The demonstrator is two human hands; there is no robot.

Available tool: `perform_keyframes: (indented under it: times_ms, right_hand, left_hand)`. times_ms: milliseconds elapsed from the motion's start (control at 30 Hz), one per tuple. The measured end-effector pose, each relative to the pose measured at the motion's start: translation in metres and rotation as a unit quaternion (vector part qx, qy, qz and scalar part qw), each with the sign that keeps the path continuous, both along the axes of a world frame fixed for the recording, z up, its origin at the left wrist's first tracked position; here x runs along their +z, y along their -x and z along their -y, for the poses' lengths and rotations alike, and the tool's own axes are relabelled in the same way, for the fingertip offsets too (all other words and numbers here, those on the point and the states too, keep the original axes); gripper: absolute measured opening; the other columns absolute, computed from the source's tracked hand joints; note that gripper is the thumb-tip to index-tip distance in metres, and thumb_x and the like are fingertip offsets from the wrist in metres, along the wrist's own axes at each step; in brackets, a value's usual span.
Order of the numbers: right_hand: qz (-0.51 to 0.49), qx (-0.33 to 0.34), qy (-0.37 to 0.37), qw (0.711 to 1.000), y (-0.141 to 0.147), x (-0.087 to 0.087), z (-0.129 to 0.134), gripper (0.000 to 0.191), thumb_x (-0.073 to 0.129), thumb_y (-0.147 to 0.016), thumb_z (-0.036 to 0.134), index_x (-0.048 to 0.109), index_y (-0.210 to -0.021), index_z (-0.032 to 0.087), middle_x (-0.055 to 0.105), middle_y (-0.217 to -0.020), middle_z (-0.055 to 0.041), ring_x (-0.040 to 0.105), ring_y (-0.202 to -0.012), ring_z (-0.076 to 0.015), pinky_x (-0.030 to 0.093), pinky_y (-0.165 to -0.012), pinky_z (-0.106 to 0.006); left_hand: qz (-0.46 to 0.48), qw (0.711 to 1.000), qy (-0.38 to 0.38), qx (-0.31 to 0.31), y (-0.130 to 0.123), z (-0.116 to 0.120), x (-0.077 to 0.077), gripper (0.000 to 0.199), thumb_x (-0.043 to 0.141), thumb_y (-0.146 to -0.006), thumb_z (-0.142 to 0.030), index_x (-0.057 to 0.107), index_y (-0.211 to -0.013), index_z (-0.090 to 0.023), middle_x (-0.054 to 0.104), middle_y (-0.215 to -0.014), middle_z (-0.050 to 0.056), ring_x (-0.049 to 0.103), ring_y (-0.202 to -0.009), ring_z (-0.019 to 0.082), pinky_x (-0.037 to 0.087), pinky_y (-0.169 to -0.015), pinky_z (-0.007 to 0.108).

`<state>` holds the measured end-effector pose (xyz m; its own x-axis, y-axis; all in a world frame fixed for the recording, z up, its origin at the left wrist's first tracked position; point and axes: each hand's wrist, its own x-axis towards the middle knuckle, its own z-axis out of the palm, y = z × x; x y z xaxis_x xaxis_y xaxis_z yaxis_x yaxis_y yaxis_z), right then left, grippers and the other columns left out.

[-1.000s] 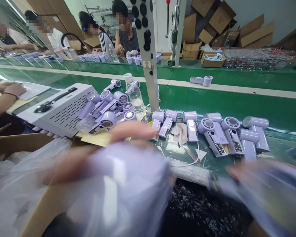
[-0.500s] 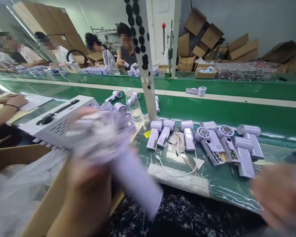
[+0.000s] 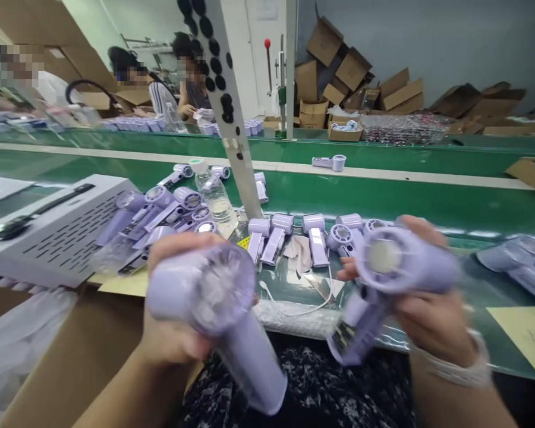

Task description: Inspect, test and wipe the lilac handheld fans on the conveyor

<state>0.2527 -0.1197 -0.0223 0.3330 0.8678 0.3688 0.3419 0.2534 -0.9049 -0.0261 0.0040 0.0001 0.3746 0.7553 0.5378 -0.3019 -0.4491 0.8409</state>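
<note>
My left hand (image 3: 172, 336) is wrapped round the head of a lilac handheld fan (image 3: 254, 368). Its handle slants down to the right, and clear crinkled plastic seems to lie over the round grille. In my right hand (image 3: 437, 324) is another lilac handheld fan (image 3: 408, 261), held by the head with the round opening facing me. Below that head its handle looks open, with inner parts showing, though it is blurred. Behind both hands several lilac fans (image 3: 315, 241) lie in a row on the green bench. A white cable (image 3: 303, 314) curls in front of them.
Left are a piled group of fans (image 3: 156, 211), a white vented metal case (image 3: 49, 232) and a cardboard box (image 3: 107, 339) with plastic bags. A water bottle (image 3: 216, 202) stands beside a slanted post (image 3: 236, 131). Bagged fans (image 3: 524, 264) lie right. Co-workers sit across the belt.
The view has swung right. My right hand has come in from the right edge with a fan, now facing me. My left hand still holds its fan, now closer to the middle.
</note>
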Motion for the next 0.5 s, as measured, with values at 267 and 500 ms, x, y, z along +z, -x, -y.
perform_keyframes:
  times_ms: [267, 500]
  right_hand:
    - [-0.083, 0.249, 0.111, 0.959, 0.041, -0.028, -0.013, 0.139, 0.086, -0.066, 0.067, 0.001, -0.166, 0.023, 0.039, -0.162, -0.0186, 0.045, -0.145, -0.0384, 0.04, -0.117, -0.055]
    - [0.214, -0.351, 0.282, 0.867, -0.13, -0.025, 0.029, 0.099, 0.072, -0.082, 0.057, 0.029, -0.163, 0.021, 0.062, -0.142, -0.02, 0.066, -0.118, -0.0387, 0.055, -0.095, -0.053]
  left_hand:
    - [-0.039, 0.99, -0.125, 0.043, -0.091, 0.024, -0.045, 0.071, 0.08, -0.078, -0.057, 0.049, -0.135, -0.029, 0.061, -0.124, 0.009, 0.062, -0.118, 0.028, 0.052, -0.105, 0.046]
    - [-0.379, 0.913, -0.148, 0.018, -0.056, -0.003, -0.069, 0.042, 0.056, -0.097, -0.047, 0.048, -0.137, -0.034, 0.044, -0.151, 0.011, 0.045, -0.141, 0.035, 0.042, -0.113, 0.059]
